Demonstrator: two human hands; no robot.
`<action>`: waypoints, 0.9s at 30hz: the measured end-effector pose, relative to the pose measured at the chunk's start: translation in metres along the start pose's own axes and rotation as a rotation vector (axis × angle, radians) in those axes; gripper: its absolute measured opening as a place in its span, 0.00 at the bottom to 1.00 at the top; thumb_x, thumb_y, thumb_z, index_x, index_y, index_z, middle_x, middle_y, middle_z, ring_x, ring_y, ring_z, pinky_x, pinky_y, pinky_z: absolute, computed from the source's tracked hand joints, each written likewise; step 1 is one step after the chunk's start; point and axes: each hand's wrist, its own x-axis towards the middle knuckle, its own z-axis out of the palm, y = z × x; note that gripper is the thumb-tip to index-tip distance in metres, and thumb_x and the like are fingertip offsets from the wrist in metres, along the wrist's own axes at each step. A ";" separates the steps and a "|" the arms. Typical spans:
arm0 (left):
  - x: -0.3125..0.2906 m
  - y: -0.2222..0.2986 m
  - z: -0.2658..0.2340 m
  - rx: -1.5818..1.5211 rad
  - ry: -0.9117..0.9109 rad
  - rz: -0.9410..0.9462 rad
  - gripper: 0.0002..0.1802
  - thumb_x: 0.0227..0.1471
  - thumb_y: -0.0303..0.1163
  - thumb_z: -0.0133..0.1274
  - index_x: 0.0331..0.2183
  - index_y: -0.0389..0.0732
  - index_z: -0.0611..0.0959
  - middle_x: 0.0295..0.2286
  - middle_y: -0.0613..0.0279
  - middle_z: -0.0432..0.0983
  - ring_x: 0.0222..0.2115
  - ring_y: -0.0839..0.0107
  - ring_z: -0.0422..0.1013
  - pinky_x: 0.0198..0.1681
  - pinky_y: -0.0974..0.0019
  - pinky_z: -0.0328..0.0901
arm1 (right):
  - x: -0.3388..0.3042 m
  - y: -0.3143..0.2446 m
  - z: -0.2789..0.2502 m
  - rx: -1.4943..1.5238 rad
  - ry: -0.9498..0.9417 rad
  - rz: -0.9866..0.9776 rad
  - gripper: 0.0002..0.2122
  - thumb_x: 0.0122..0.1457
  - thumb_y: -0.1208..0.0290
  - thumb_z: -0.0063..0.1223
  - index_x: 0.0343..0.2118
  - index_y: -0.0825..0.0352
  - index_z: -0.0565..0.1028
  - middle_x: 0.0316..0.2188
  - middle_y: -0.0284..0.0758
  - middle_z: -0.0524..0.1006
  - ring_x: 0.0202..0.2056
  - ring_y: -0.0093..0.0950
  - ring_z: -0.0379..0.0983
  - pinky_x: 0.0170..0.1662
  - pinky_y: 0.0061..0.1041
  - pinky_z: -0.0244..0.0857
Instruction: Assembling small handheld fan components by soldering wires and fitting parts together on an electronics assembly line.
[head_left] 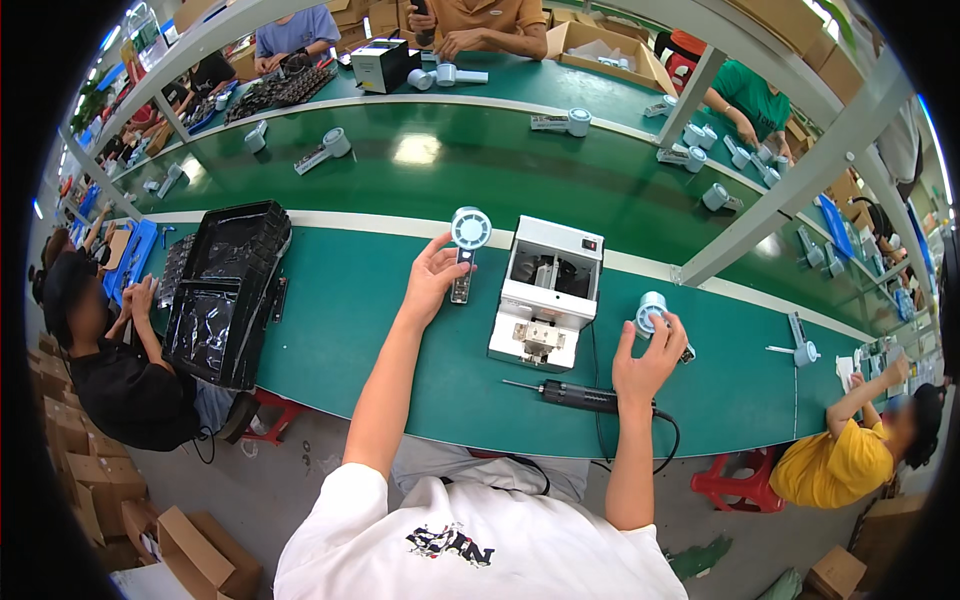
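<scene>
My left hand (432, 280) is closed on a small light-blue handheld fan (470, 229), its round head pointing away from me and the inside of its handle exposed. To the right, my right hand (647, 362) has its fingers curled round a second handheld fan (651, 308); the hand covers part of that fan's handle. Between the hands stands a white box-shaped screw feeder (545, 350) with an open top. A black electric screwdriver (578, 396) lies in front of the feeder, its bit toward the left and its cable running off to the right.
Left of me a black plastic tray (235, 285) rests on the green worktop (340, 350). Beyond the worktop, several fans lie along a green conveyor belt (450, 180). A white frame post (745, 190) rises at the right. Co-workers sit on both sides and opposite.
</scene>
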 end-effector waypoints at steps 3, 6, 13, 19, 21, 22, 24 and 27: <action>0.000 0.000 0.000 0.008 -0.007 0.007 0.36 0.48 0.16 0.59 0.58 0.31 0.65 0.40 0.53 0.76 0.40 0.63 0.76 0.47 0.64 0.71 | 0.000 -0.002 0.000 -0.074 -0.106 0.040 0.21 0.56 0.64 0.61 0.50 0.67 0.70 0.56 0.49 0.64 0.58 0.50 0.58 0.59 0.48 0.53; 0.001 0.000 0.001 0.003 -0.003 0.008 0.36 0.48 0.16 0.59 0.58 0.31 0.65 0.41 0.52 0.76 0.40 0.63 0.76 0.47 0.64 0.71 | -0.001 -0.001 0.002 -0.111 -0.188 0.068 0.25 0.57 0.62 0.60 0.54 0.67 0.67 0.61 0.50 0.59 0.63 0.51 0.52 0.63 0.51 0.48; 0.000 0.001 0.001 0.023 -0.009 0.010 0.36 0.49 0.16 0.59 0.58 0.31 0.65 0.41 0.51 0.76 0.40 0.63 0.76 0.47 0.63 0.71 | 0.000 0.000 0.005 -0.102 -0.248 0.068 0.25 0.57 0.62 0.59 0.54 0.68 0.67 0.62 0.51 0.58 0.64 0.51 0.51 0.63 0.51 0.48; 0.000 0.002 0.002 0.030 -0.017 0.017 0.35 0.49 0.16 0.58 0.58 0.31 0.66 0.41 0.51 0.76 0.41 0.63 0.76 0.48 0.63 0.71 | -0.002 0.002 0.006 -0.084 -0.245 0.067 0.23 0.58 0.64 0.58 0.54 0.68 0.67 0.62 0.51 0.59 0.64 0.51 0.53 0.63 0.49 0.49; -0.001 0.003 0.002 0.035 -0.018 0.018 0.35 0.49 0.16 0.58 0.58 0.31 0.66 0.41 0.51 0.76 0.41 0.63 0.76 0.48 0.63 0.71 | -0.002 0.002 0.006 -0.074 -0.244 0.069 0.23 0.58 0.64 0.58 0.54 0.68 0.67 0.62 0.51 0.59 0.64 0.51 0.53 0.63 0.49 0.49; -0.001 0.003 0.002 0.038 -0.016 0.015 0.35 0.49 0.16 0.58 0.58 0.31 0.66 0.41 0.51 0.76 0.41 0.63 0.76 0.48 0.63 0.71 | -0.002 0.002 0.006 -0.069 -0.246 0.073 0.23 0.58 0.64 0.58 0.54 0.68 0.67 0.62 0.51 0.59 0.64 0.51 0.53 0.63 0.49 0.49; -0.001 0.003 0.002 0.042 -0.013 0.011 0.35 0.49 0.16 0.58 0.58 0.31 0.66 0.41 0.51 0.76 0.41 0.63 0.76 0.48 0.63 0.71 | -0.003 0.003 0.007 -0.064 -0.249 0.078 0.23 0.58 0.64 0.58 0.54 0.68 0.67 0.62 0.51 0.59 0.64 0.51 0.53 0.63 0.49 0.49; 0.000 0.003 0.003 0.033 -0.016 0.018 0.35 0.49 0.16 0.58 0.58 0.31 0.66 0.40 0.51 0.76 0.41 0.63 0.76 0.48 0.63 0.71 | -0.001 0.002 0.006 -0.055 -0.244 0.083 0.23 0.58 0.64 0.58 0.54 0.68 0.67 0.62 0.51 0.59 0.64 0.51 0.53 0.63 0.49 0.49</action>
